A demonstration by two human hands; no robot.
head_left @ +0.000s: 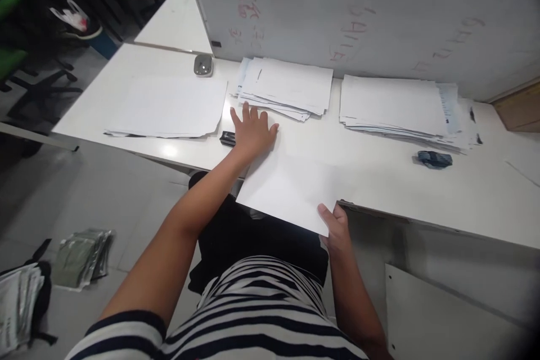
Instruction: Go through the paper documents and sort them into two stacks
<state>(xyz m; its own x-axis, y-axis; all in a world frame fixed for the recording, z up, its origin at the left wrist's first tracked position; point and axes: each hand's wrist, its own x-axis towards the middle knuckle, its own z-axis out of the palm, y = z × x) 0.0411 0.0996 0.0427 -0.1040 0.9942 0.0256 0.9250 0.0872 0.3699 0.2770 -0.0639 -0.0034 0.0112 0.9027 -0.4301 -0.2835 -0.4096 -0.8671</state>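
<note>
My left hand (252,131) lies flat on the white table (379,180), fingers spread, resting at the far left corner of a white sheet of paper (291,185). My right hand (335,228) pinches the near corner of that sheet, which hangs over the table's front edge. Just beyond my left hand lies a messy stack of papers (287,87). A small black stapler-like object (228,138) sits beside my left wrist.
A flat paper pile (169,107) lies to the left and a thick stack (396,107) to the right. A grey round object (203,64) sits near the whiteboard (379,5). A dark blue object (434,158) lies right. Foil packets (82,256) are on the floor.
</note>
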